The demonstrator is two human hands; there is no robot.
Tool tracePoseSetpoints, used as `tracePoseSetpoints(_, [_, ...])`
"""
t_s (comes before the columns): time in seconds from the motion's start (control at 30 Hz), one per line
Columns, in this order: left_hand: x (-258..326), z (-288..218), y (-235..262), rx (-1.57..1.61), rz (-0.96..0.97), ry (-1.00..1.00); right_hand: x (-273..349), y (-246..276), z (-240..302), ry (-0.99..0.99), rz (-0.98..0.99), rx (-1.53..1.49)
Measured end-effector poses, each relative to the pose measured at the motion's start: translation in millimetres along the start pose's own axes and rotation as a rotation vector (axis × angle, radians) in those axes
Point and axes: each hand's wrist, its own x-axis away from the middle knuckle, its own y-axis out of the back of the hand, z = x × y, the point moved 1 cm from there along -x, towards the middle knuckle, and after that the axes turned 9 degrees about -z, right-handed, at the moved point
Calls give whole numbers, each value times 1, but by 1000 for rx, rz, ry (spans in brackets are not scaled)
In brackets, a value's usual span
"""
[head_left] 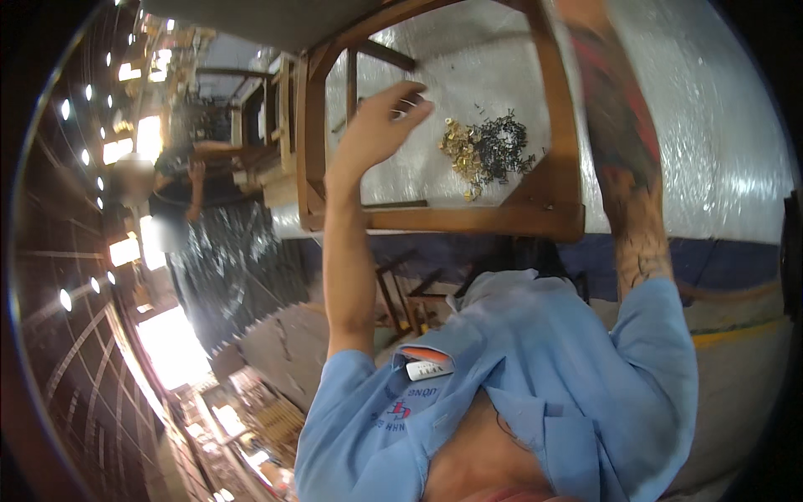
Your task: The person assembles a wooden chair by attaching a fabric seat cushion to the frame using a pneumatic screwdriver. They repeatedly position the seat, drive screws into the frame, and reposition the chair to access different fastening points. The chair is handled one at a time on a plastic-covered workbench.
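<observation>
A brown wooden frame (435, 219) with corner braces lies on a table covered in shiny clear plastic. Over its left side hovers my left hand (381, 125), its fingers loosely curved and the thumb apart from them, with no held object visible. Inside the frame, to the right of that hand, sits a heap of small brass-coloured metal pieces (460, 146) beside a pile of small black screw-like pieces (502, 146). My right hand (584, 12) reaches past the frame's right side to the top edge of the picture, where it is blurred and its fingers are cut off.
Plastic sheeting (719, 151) stretches over the table to the right of the frame. At the left, another person (176, 188) is near stacked wooden parts (280, 109) and a dark plastic-covered pile (238, 259). Wooden pieces (410, 301) stand below the table edge.
</observation>
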Motion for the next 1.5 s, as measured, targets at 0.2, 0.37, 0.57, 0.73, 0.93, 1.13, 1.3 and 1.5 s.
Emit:
tracePoseSetpoints(0.2, [152, 75, 88, 258, -1030, 410, 116, 330, 56, -171, -944, -83])
tracePoseSetpoints(0.37, [227, 140, 83, 619, -1166, 885, 345, 458, 76, -385, -1444, -118])
tracePoseSetpoints(0.57, [153, 159, 68, 237, -685, 741, 326, 454, 28, -632, -1499, -319])
tracePoseSetpoints(0.73, [133, 107, 70, 483, -497, 774, 189, 361, -9, -797, -992, 32])
tracePoseSetpoints(0.93, [113, 152, 72, 1225, -140, 712, 133, 183, -45, -1058, -369, 715])
tracePoseSetpoints(1.13, [85, 176, 79, 1126, -208, 429, 146, 207, -63, -1009, -193, 840])
tracePoseSetpoints(1.3, [100, 203, 166, 1076, -197, 329, 166, 115, -83, -1052, -211, 718])
tracePoseSetpoints(1.5, [106, 284, 287, 905, -331, 240, 178, 24, -203, -1076, -143, 616])
